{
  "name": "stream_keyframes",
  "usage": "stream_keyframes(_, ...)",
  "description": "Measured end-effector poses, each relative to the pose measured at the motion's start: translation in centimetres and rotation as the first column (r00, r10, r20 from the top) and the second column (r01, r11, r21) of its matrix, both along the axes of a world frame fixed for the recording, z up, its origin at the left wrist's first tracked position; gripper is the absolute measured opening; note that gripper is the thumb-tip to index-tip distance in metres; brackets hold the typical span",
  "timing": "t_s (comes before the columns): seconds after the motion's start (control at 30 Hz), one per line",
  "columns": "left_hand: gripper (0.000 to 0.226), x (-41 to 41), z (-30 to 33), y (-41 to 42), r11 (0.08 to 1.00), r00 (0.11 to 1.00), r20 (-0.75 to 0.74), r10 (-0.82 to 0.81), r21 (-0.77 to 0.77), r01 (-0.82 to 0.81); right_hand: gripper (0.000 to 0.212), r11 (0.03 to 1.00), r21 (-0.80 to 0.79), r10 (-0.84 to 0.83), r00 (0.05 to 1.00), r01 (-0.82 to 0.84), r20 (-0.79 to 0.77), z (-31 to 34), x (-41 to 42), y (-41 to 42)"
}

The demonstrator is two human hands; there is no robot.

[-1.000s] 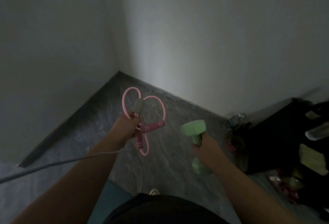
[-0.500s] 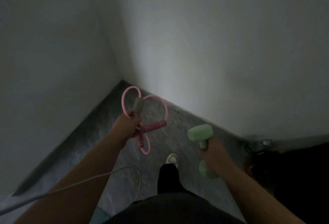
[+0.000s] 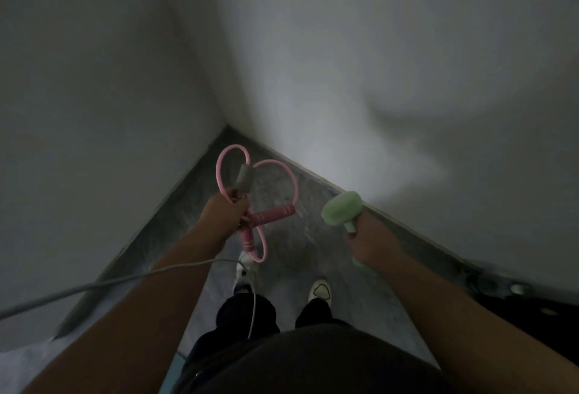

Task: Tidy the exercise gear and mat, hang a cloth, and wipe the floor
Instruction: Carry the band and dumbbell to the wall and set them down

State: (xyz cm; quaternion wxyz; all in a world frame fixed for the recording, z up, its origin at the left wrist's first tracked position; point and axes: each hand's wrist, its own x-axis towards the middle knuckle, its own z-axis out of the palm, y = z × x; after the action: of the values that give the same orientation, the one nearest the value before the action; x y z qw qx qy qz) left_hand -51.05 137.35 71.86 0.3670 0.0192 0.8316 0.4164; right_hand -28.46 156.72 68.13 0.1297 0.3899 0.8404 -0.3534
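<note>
1. Where two pale walls (image 3: 344,48) meet, a grey floor (image 3: 297,237) narrows into the corner, dim and blurred.
2. Two white shoes (image 3: 320,289) stand on it below dark trouser legs.
3. A grey cable (image 3: 125,280) crosses the left forearm.
4. The right hand (image 3: 372,241) wraps its fingers around the handle of a green dumbbell (image 3: 341,210); one head juts above the fist.
5. The left hand (image 3: 224,216) curls closed on a pink resistance band (image 3: 266,199), loops above the fingers, handles beside the knuckles.
</note>
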Motion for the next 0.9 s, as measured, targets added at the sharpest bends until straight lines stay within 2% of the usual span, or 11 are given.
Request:
stream_keyframes(0.1, 0.004, -4.2, -2.0, 2.9, 0.997, 0.996, 0.026, -0.081, -0.009, 0.081, 0.041, 0.999, 0.030, -0.021, 0.998, 0.019, 0.065, -1.8, -2.3, 0.7)
stream_keyframes(0.3, 0.007, -12.2, -6.5, 8.2, 0.944, 0.943, 0.109, -0.313, -0.070, 0.322, 0.044, 0.963, 0.057, -0.270, 0.957, 0.265, 0.108, -6.0, -7.1, 0.7)
stream_keyframes(0.4, 0.007, -15.6, -10.4, 11.2, 0.869, 0.877, 0.132, -0.462, -0.129, 0.477, 0.047, 0.935, -0.019, -0.346, 0.924, 0.354, 0.161, -10.5, -9.0, 0.5)
stream_keyframes(0.47, 0.004, -17.0, -13.6, 13.5, 0.789, 0.806, 0.153, -0.572, -0.166, 0.592, 0.046, 0.921, -0.058, -0.369, 0.911, 0.385, 0.183, -13.6, -10.1, 0.5)
stream_keyframes(0.5, 0.010, -17.5, -15.5, 14.6, 0.751, 0.772, 0.164, -0.613, -0.181, 0.635, 0.044, 0.918, -0.068, -0.371, 0.907, 0.391, 0.198, -15.0, -10.4, 0.5)
stream_keyframes(0.6, 0.021, -17.9, -21.9, 17.7, 0.664, 0.697, 0.160, -0.699, -0.216, 0.716, 0.038, 0.923, -0.035, -0.366, 0.903, 0.382, 0.225, -21.0, -10.3, 1.2)
stream_keyframes(0.73, 0.018, -17.2, -32.3, 20.7, 0.619, 0.656, 0.146, -0.740, -0.233, 0.750, 0.040, 0.916, 0.014, -0.393, 0.888, 0.402, 0.240, -31.2, -9.0, 2.6)
stream_keyframes(0.9, 0.015, -16.1, -51.5, 23.6, 0.514, 0.549, 0.082, -0.832, -0.259, 0.818, 0.033, 0.915, -0.003, -0.391, 0.891, 0.403, 0.232, -50.2, -8.5, 6.7)
